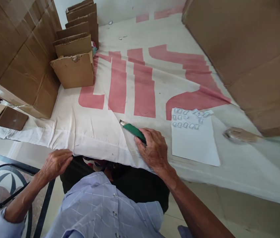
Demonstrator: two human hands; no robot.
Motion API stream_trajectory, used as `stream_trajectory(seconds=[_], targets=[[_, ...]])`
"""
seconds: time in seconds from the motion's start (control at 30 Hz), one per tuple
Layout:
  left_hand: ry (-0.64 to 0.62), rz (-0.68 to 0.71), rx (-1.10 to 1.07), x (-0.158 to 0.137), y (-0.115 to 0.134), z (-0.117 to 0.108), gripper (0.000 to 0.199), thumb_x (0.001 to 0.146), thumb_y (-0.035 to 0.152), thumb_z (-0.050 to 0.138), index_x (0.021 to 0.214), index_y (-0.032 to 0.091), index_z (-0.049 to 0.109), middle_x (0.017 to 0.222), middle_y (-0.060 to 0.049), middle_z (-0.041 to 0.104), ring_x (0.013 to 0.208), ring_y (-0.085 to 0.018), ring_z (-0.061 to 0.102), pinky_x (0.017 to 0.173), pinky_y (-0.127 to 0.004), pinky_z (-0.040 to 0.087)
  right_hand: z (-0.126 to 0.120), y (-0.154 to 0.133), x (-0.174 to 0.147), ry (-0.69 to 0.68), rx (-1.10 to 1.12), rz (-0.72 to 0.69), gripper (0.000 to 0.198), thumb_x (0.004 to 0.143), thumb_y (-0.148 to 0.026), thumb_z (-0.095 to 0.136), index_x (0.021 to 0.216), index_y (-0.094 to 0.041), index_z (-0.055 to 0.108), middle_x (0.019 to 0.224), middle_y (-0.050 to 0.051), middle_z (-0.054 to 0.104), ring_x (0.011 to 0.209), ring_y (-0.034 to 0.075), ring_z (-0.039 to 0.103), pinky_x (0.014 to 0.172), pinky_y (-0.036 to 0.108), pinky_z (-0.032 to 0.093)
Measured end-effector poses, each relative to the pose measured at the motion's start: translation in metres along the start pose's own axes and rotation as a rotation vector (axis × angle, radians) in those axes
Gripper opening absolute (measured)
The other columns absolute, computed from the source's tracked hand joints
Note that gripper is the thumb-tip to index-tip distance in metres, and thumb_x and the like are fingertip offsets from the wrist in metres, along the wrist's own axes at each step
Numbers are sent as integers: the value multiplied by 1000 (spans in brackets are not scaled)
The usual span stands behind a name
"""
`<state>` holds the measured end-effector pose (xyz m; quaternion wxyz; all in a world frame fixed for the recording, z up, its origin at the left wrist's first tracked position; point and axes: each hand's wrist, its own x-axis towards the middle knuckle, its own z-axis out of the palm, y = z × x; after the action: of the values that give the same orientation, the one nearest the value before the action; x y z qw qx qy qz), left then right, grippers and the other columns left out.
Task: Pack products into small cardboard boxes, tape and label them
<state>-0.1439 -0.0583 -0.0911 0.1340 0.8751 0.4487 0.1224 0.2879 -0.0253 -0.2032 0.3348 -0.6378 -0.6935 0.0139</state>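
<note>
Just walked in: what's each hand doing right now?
Left hand: curled at the edge of the cloth; grip unclear.
Right hand: holding the green cutter.

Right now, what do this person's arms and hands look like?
The left hand and right hand are bare; no glove, ring or watch shows. A pale blue sleeve ends on the left forearm. The right forearm shows bare. The shirt is pale blue with thin white crossing lines.

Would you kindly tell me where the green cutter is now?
In the head view, the green cutter is near the centre, its rear end in the right hand, left of the white sheet on the cloth.
</note>
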Motion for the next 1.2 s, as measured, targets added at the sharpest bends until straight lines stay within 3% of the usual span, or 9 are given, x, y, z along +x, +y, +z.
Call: stream_trajectory(seconds=[0.1, 0.23, 0.37, 0.53, 0.7, 0.87, 1.0, 1.1, 1.2], targets=[[135, -113, -7, 29, -12, -4, 25, 106, 28, 58, 111, 23, 82, 116, -12, 84, 107, -26, 82, 97, -41, 70, 0, 1, -1, 1, 15, 5, 37, 104, -38, 53, 131, -19, 69, 122, 18, 75, 113, 37, 66, 96, 50, 53], [234, -117, 22, 54, -13, 17, 26, 105, 26, 57, 118, 22, 79, 132, -14, 80, 126, -29, 76, 112, -49, 64, 0, 0, -2, 8, 29, 12, 36, 104, -36, 51, 130, -18, 69, 121, 19, 74, 111, 36, 65, 97, 50, 53], [217, -20, 15, 33, 28, 51, 27, 106, 24, 57, 124, 21, 77, 146, -18, 74, 142, -34, 69, 109, -51, 66, 1, -1, -4, -3, 27, 29, 38, 103, -35, 52, 133, -18, 68, 122, 19, 74, 113, 37, 64, 98, 52, 53], [75, 254, -219, 8, 72, 63, 19, 103, 21, 64, 117, 22, 77, 121, -11, 84, 106, -23, 84, 91, -35, 71, -1, -2, -3, -2, 10, 43, 36, 102, -34, 53, 131, -20, 68, 121, 18, 74, 111, 38, 66, 96, 52, 54], [219, -88, -22, 23, 61, 56, 29, 103, 22, 61, 129, 26, 75, 145, -21, 73, 137, -39, 72, 104, -58, 67, -5, -3, -2, 2, -25, 8, 33, 103, -38, 51, 124, -21, 69, 116, 20, 77, 108, 37, 69, 96, 49, 54], [121, 11, -24, 20, 66, 55, 18, 106, 27, 61, 107, 25, 79, 118, -10, 84, 109, -24, 83, 94, -37, 71, 5, 9, -10, 96, -12, -74, 32, 99, -40, 54, 121, -23, 70, 110, 20, 79, 100, 40, 72, 88, 52, 54], [194, -113, 11, 16, 65, 52, 20, 103, 25, 63, 116, 19, 78, 129, -17, 80, 120, -30, 79, 101, -45, 69, 14, 19, -13, 95, 31, -61, 32, 93, -42, 56, 119, -29, 69, 108, 19, 78, 97, 43, 72, 84, 57, 55], [125, -82, -165, 13, 57, 46, 17, 103, 27, 65, 107, 21, 80, 103, -10, 85, 92, -22, 83, 83, -32, 69, 15, 21, -12, 98, 27, -86, 33, 91, -41, 56, 120, -31, 68, 106, 19, 79, 93, 44, 73, 82, 58, 56], [225, -198, -218, 10, 36, 32, 17, 102, 28, 65, 100, 21, 81, 88, -7, 83, 79, -19, 80, 74, -28, 66, 15, 19, -9, 164, -10, -176, 32, 95, -44, 54, 120, -29, 68, 103, 19, 79, 88, 43, 72, 77, 56, 56]])
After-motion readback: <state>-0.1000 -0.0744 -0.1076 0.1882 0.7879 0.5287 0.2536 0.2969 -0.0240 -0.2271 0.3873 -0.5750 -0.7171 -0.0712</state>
